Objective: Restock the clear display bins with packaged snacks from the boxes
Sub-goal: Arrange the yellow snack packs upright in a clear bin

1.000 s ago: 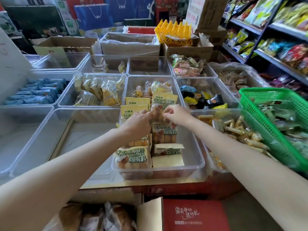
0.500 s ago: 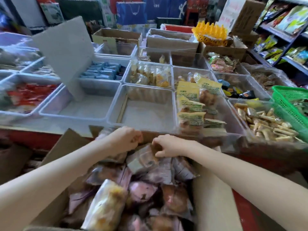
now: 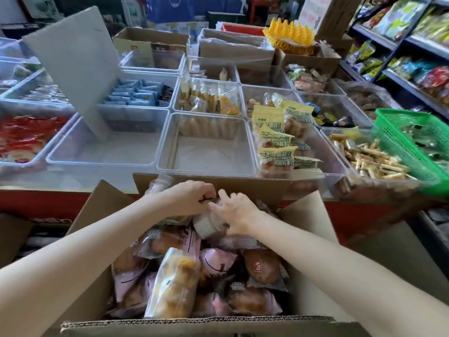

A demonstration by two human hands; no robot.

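Head view only. Both hands down in the open box [image 3: 209, 323], at its far end. Left hand [image 3: 188, 199] is curled shut over the top of a pack; fingers [image 3: 206, 190] bent under, looks like a pinch on the wrapper edge, though what exactly it holds is hidden under the knuckles. Right hand [image 3: 239, 214] is spread, fingers half open, pressed on a clear-wrapped pack [image 3: 207, 223] just below its fingertips; not closed on it yet.

More packs [image 3: 175, 283] are heaped toward the wrists, filling the box. Empty bin [image 3: 209, 164] sits just beyond the fingertips, past the box wall; the bin [image 3: 325, 152] right of it is part-filled with yellow-label packs [image 3: 277, 154].

Handling, my read: light, soft buns in slick film, crushable. Take them by the crimped end seam or cup them loosely from the sides, no squeeze on the middle. Film may slip, so grab few at a time.
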